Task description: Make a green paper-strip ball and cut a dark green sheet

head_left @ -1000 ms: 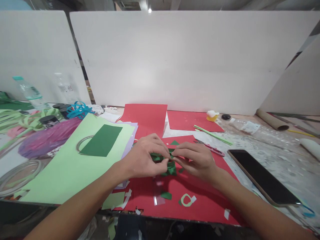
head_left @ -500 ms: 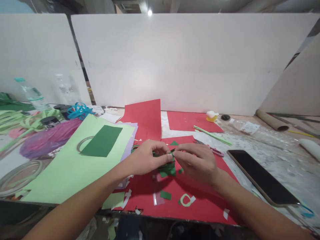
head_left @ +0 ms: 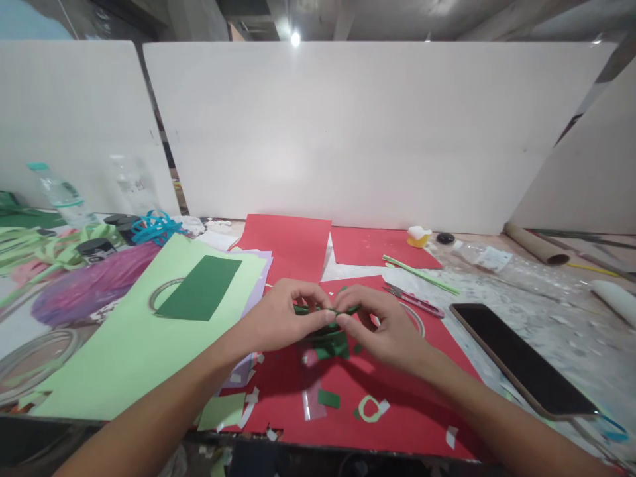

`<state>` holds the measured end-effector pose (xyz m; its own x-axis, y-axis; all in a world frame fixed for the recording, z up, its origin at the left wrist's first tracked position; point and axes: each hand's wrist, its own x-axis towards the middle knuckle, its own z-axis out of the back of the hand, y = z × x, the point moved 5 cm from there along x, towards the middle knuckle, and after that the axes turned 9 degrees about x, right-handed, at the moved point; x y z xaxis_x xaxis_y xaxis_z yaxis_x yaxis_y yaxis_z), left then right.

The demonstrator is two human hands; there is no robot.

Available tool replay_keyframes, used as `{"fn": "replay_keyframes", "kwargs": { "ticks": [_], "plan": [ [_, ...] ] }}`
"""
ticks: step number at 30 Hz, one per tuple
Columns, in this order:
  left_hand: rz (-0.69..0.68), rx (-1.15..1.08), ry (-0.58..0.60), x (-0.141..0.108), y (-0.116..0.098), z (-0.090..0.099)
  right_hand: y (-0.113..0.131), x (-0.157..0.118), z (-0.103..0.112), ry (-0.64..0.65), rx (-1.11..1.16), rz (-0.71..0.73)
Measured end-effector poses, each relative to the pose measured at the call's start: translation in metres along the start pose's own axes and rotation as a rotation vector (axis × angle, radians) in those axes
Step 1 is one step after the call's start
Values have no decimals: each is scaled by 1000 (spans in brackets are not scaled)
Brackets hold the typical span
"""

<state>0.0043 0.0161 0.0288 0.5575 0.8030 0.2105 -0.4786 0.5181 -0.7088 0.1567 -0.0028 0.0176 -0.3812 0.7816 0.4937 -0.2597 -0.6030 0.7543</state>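
Observation:
My left hand [head_left: 291,317] and my right hand [head_left: 380,324] meet above a red paper sheet [head_left: 392,417]. Between their fingertips they pinch a dark green paper strip [head_left: 352,310], part of which is hidden behind the fingers. Below the hands lie more dark green paper pieces [head_left: 334,346], partly in shadow. A strip of clear tape [head_left: 313,394], a small green rectangle [head_left: 328,398] and a light green paper ring [head_left: 368,409] rest on the red sheet. Just beyond my right hand lie pink-handled scissors [head_left: 417,301].
On the left, a dark green sheet [head_left: 201,288] overlaps a tape roll on light green paper [head_left: 124,361]. A phone [head_left: 521,358] lies at the right. Bottles [head_left: 62,192], a purple bag [head_left: 94,285] and a cardboard tube [head_left: 536,243] stand or lie farther back.
My right hand has shifted from beside the left hand's fingertips to a pinch on the green strip, uncovering the scissors and a ring-shaped roll. The far red sheet now lies flatter.

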Motion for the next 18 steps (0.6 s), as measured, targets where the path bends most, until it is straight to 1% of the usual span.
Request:
{"fn": "replay_keyframes", "kwargs": {
  "ticks": [2,6,8,9,11,12,14,16,18],
  "plan": [
    [17,-3,-18,0,-1,1,-2,1,0,4,35,-44],
    [19,4,-111,-1,-2,0,-10,0,-2,-16,130,-174],
    [-1,46,-203,-2,-2,1,-15,-1,-5,-26,185,-229],
    [-36,97,-270,-2,-3,3,-16,-2,-6,-36,203,-243],
    [-170,247,-412,-5,-8,6,-17,-2,-7,-81,210,-235],
    [-250,325,-462,-6,-12,6,-17,-2,-7,-113,200,-218],
    [-381,436,-501,-9,-16,3,-15,-2,-5,-183,168,-175],
    [-421,471,-511,-10,-16,1,-12,-2,-3,-230,124,-134],
    [-409,459,-524,-10,-15,1,-9,-2,0,-257,75,-97]
  ]
}}
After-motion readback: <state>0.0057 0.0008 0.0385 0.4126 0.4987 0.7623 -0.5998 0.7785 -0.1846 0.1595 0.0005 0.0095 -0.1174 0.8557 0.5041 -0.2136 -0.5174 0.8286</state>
